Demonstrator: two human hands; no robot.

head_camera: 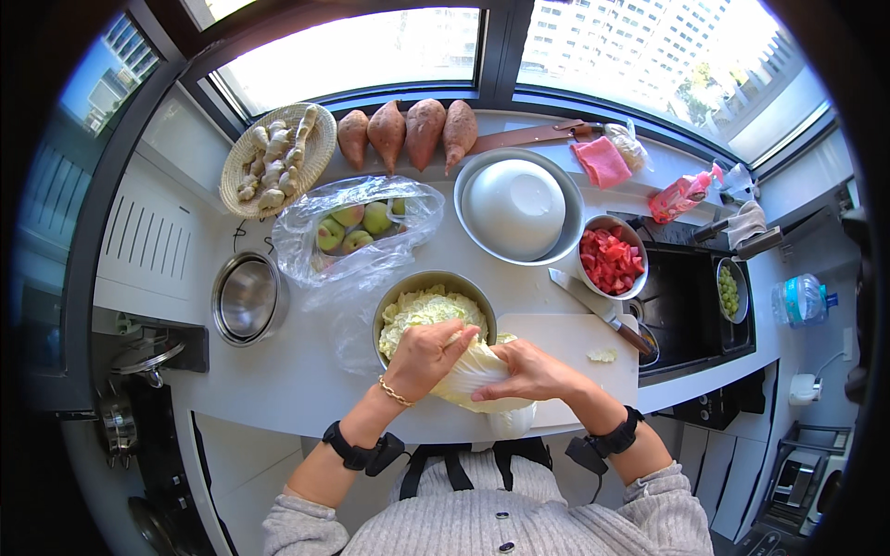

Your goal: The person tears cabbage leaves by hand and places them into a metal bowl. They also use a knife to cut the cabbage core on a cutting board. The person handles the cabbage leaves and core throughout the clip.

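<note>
A napa cabbage is held between my two hands, just in front of a metal bowl heaped with torn cabbage leaves. My left hand pinches the upper edge of a leaf with closed fingers, over the bowl's near rim. My right hand clasps the cabbage from the right, thumb across its pale ribs. Below it, near the counter's front edge, shows another white cabbage piece. A pale cutting board lies to the right, bearing a small leaf scrap.
A kitchen knife lies across the board's far corner beside a bowl of cut tomatoes. Behind stand a large basin holding an upturned white bowl, bagged fruit, and sweet potatoes. Nested steel bowls sit left; a black sink is right.
</note>
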